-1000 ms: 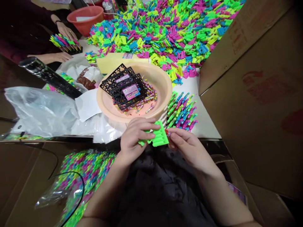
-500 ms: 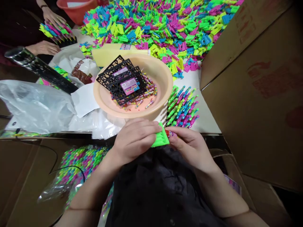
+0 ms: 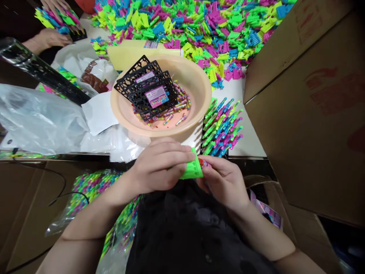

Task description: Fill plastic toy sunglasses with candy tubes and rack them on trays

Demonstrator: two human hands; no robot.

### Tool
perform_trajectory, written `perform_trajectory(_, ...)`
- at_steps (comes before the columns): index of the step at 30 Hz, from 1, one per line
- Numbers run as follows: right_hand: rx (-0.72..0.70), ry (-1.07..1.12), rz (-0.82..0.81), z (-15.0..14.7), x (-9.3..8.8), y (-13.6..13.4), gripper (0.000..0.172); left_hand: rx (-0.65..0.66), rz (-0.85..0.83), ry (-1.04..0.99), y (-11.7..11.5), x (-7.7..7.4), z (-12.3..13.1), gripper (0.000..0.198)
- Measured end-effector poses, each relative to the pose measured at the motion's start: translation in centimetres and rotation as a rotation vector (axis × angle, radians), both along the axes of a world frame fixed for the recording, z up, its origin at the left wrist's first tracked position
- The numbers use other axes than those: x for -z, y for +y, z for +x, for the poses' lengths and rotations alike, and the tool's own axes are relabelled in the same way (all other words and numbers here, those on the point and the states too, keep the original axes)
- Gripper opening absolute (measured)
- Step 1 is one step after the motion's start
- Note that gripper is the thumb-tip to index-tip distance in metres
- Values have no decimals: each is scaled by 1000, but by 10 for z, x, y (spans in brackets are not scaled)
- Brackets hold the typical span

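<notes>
My left hand (image 3: 159,163) is closed around a bright green ridged plastic toy piece (image 3: 193,168), held just above my lap at the table's near edge. My right hand (image 3: 225,179) pinches a small candy tube with a red end (image 3: 204,163) against the green piece's right side. Directly beyond my hands stands a beige plastic basin (image 3: 199,83) holding black lattice trays (image 3: 148,95) with pink labels and several loose candy tubes. To the basin's right lies a black tray packed with assembled coloured pieces (image 3: 222,127).
A huge heap of green, pink, blue and yellow plastic pieces (image 3: 199,26) covers the far table. Cardboard box walls (image 3: 308,95) rise on the right. Clear plastic bags (image 3: 40,118) lie left. Another person's hands (image 3: 48,36) work a tray at far left. A bag of coloured pieces (image 3: 94,190) sits lower left.
The view has tipped downward and my hands have drawn slightly closer to my body. My left hand has closed further over the green piece, and the candy tube stays pressed at its right side.
</notes>
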State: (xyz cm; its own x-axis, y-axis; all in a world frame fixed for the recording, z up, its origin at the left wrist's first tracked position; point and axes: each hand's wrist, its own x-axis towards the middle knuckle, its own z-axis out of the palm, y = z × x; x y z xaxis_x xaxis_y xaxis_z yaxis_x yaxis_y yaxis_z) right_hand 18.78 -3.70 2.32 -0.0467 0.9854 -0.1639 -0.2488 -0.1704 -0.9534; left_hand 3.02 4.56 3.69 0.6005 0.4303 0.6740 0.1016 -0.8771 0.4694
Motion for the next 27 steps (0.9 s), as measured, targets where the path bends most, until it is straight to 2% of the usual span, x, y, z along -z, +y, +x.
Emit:
perform_trajectory(3,116,26,54,-12,8,-5,36,-76,36,-128,-5,6,0,21)
perform_trajectory(5,130,-16,84,-13,9,-7,30,-77,16,-107,-7,5,0,22)
perform_trajectory(11,-10,-115,21,3,-7,-6,30,63,-148,89,-1,-11,-5,17)
perform_trajectory(16,-113,-124,-29,9,-12,-5,31,220,-263,262,9,-11,-14,21)
perform_trajectory(19,-191,-125,-54,11,-11,-4,30,245,-307,315,11,-9,-17,21)
perform_trajectory(21,-173,-131,-66,10,-9,-4,33,218,-300,275,10,-6,-16,19)
perform_trajectory(24,-86,-158,-26,7,-3,-3,33,162,-187,99,6,3,-12,14)
perform_trajectory(27,-47,-190,21,5,5,-2,27,11,-116,-85,-2,12,-10,20)
